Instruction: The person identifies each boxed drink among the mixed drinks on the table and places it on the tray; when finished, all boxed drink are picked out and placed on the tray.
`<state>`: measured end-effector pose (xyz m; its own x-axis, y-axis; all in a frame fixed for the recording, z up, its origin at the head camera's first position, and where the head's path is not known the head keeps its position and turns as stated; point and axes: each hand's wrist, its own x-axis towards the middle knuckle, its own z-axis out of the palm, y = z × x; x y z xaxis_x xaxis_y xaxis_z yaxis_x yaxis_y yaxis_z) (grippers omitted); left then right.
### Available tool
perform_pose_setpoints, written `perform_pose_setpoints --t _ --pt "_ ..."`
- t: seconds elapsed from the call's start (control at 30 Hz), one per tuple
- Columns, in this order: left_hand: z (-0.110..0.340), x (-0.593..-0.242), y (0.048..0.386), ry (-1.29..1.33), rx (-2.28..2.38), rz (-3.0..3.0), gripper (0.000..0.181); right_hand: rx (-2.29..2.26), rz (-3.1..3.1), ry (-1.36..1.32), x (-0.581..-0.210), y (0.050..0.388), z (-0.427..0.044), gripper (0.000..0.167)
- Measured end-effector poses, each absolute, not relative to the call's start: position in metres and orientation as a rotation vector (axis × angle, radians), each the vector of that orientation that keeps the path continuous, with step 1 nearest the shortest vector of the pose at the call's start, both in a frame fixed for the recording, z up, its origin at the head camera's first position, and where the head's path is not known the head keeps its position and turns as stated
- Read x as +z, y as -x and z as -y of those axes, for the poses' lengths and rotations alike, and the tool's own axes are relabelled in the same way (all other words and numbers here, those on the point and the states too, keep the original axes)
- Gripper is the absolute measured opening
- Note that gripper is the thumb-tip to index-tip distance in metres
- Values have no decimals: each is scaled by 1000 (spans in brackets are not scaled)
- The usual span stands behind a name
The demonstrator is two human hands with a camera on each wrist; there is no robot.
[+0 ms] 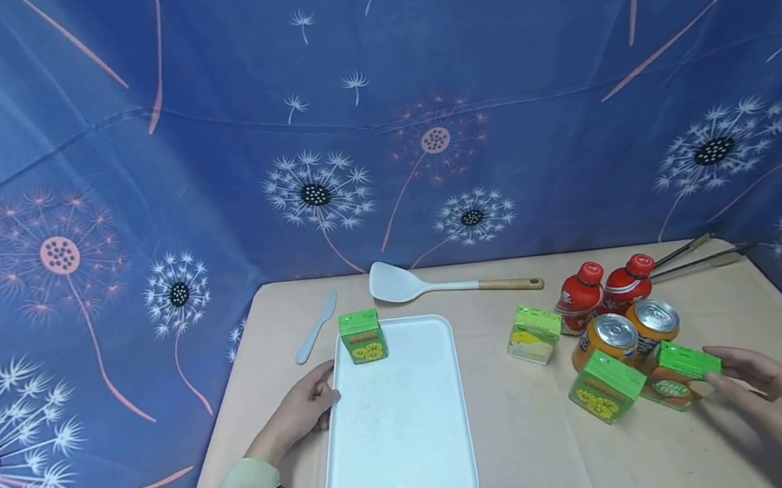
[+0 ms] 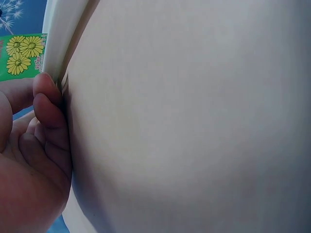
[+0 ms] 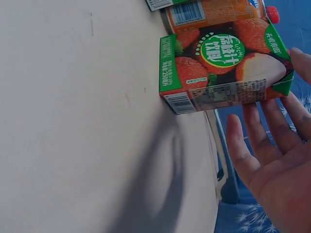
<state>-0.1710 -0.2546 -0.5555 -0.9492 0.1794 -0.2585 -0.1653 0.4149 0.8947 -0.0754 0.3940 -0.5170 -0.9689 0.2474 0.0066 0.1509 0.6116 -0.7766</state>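
My left hand [image 1: 305,404] holds the left rim of a white tray [image 1: 397,437]; in the left wrist view its fingers [image 2: 51,116] are curled against the tray's edge. A green juice carton with yellow flowers [image 1: 363,337] stands in the tray's far left corner. On the right, my right hand [image 1: 773,389] is spread around the end of a litchi juice carton [image 3: 223,63]. Its fingers [image 3: 260,133] are fairly straight, some tips hidden behind the carton. Beside that carton stand another yellow-flower carton [image 1: 606,389] and two orange cans [image 1: 613,333].
Two red bottles [image 1: 582,295] stand behind the cans, with a yellow-pictured green carton [image 1: 534,335] to their left. A white spatula with a wooden handle [image 1: 435,284] and a pale knife [image 1: 316,328] lie at the back. Thin dark utensils [image 1: 697,261] lie at the far right.
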Motion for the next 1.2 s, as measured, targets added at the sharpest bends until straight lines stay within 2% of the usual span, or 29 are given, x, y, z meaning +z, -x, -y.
perform_pose_setpoints --t 0.2,0.47,0.7,1.03,1.2 --pt "255 -556 172 -18 1547 -2361 64 1362 2735 445 -520 73 -393 69" --pt "254 -555 172 6 1528 -2372 64 1420 2713 492 -528 75 -391 69" --pt "254 -556 171 11 1536 -2368 65 1425 2690 454 -534 77 -391 64" --pt "252 -555 171 12 1548 -2367 64 1438 2678 486 -533 77 -389 70" --pt "252 -555 170 15 1538 -2371 65 1460 2645 448 -534 76 -388 67"
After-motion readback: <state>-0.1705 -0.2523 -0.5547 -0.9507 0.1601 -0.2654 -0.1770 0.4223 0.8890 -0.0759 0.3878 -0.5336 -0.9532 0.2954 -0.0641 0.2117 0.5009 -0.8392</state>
